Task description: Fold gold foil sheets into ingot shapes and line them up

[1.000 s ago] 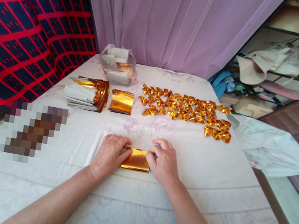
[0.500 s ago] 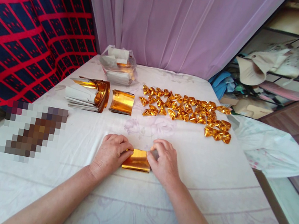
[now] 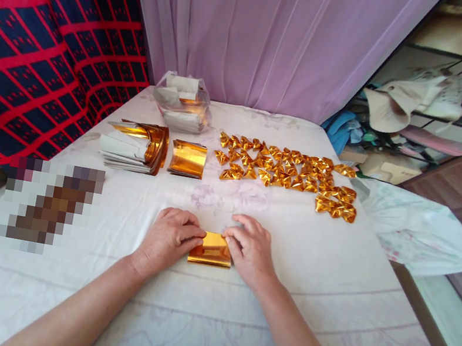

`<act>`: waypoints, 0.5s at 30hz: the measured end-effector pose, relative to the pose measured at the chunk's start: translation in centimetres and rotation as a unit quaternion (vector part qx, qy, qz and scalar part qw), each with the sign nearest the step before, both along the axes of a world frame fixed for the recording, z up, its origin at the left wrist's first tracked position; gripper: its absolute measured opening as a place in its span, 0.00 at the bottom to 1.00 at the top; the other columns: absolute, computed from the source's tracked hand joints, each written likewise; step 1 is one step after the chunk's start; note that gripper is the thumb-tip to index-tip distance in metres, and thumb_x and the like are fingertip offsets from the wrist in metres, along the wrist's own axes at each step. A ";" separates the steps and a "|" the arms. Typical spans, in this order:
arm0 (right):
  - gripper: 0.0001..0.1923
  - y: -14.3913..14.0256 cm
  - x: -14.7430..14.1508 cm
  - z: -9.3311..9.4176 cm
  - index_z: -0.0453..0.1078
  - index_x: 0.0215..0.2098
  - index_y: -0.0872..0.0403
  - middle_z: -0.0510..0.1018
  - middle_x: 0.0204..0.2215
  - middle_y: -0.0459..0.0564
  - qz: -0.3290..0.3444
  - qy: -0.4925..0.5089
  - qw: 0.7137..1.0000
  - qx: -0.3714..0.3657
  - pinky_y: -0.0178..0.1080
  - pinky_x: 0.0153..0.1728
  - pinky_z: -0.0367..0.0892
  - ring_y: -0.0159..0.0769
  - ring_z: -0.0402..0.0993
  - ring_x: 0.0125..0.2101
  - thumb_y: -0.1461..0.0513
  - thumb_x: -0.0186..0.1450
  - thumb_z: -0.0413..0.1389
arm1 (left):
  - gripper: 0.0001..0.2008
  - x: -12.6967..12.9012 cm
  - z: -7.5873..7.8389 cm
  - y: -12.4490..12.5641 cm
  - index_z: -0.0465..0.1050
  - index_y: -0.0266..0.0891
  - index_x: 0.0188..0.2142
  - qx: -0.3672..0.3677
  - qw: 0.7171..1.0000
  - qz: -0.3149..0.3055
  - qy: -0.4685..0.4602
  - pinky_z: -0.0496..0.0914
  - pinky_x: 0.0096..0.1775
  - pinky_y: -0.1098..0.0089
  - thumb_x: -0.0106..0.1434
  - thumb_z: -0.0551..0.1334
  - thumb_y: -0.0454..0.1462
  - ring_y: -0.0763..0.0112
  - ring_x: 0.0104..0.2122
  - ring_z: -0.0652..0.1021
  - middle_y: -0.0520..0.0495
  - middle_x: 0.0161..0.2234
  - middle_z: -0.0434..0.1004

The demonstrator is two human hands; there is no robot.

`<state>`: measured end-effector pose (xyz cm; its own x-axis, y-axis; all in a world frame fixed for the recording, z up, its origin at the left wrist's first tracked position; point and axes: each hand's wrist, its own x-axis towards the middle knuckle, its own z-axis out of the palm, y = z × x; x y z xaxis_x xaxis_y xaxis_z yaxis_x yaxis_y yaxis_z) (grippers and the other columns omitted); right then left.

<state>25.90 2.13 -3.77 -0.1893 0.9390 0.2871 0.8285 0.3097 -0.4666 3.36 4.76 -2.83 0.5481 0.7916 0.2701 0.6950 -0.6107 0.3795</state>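
Now, head view | left hand (image 3: 168, 238): fingers curled, tips pressing the left edge of the small folded gold foil sheet (image 3: 211, 250) | right hand (image 3: 249, 248): fingertips pinching its upper right edge | sheet lies flat on the white cloth-covered table (image 3: 327, 285), between both hands.

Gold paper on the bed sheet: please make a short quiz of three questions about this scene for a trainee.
1. True or false: both hands touch the gold paper.
2. Multiple choice: the folded gold pieces lie (A) beyond the hands, to the right, (B) under the left hand, (C) inside the plastic bag.
3. Fill in: the stack of sheets lies to the ____ of the folded gold pieces.

Key: 1 true: the left hand and the right hand press its two ends. 2 A. 3 left.
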 end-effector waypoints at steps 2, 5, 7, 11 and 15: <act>0.10 0.0 0.0 0.1 0.76 0.33 0.46 0.74 0.49 0.48 -0.001 -0.001 1.000 -0.003 0.45 0.48 0.57 0.42 0.66 0.53 0.66 0.65 0.54 | 0.06 0.0 0.0 0.0 0.81 0.51 0.39 0.005 1.000 0.000 0.001 0.63 0.43 0.61 0.63 0.65 0.39 0.65 0.39 0.76 0.50 0.38 0.79; 0.10 0.0 0.0 0.2 0.76 0.34 0.46 0.74 0.49 0.48 -0.002 -0.003 1.000 -0.006 0.45 0.48 0.57 0.42 0.66 0.53 0.66 0.65 0.54 | 0.07 0.0 0.0 -0.1 0.81 0.52 0.39 0.005 1.000 0.002 0.006 0.64 0.43 0.61 0.63 0.65 0.40 0.65 0.39 0.75 0.50 0.38 0.79; 0.10 0.0 0.0 0.3 0.76 0.34 0.46 0.74 0.49 0.48 -0.001 -0.005 1.000 -0.008 0.45 0.48 0.57 0.42 0.66 0.53 0.66 0.65 0.54 | 0.07 0.0 0.0 -0.1 0.81 0.52 0.39 0.002 1.000 0.006 0.010 0.64 0.44 0.61 0.63 0.65 0.40 0.65 0.39 0.76 0.49 0.38 0.79; 0.10 0.0 0.0 0.4 0.76 0.34 0.46 0.75 0.49 0.48 -0.001 -0.008 1.000 -0.013 0.45 0.48 0.57 0.42 0.66 0.52 0.66 0.65 0.54 | 0.07 0.0 0.2 -0.1 0.82 0.52 0.39 -0.005 1.000 0.009 0.011 0.64 0.44 0.60 0.63 0.65 0.40 0.64 0.39 0.76 0.49 0.38 0.80; 0.10 0.0 0.0 0.4 0.76 0.34 0.46 0.75 0.49 0.48 0.000 -0.006 1.000 -0.012 0.45 0.48 0.57 0.41 0.66 0.52 0.65 0.66 0.54 | 0.07 0.0 0.3 0.0 0.82 0.52 0.39 -0.012 1.000 0.005 0.009 0.64 0.44 0.60 0.63 0.65 0.40 0.65 0.39 0.76 0.49 0.38 0.80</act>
<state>25.87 2.12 -3.35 -0.1924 0.9459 0.2612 0.8342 0.2978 -0.4641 3.36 4.75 -2.53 0.5440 0.8036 0.2416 0.7085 -0.5941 0.3809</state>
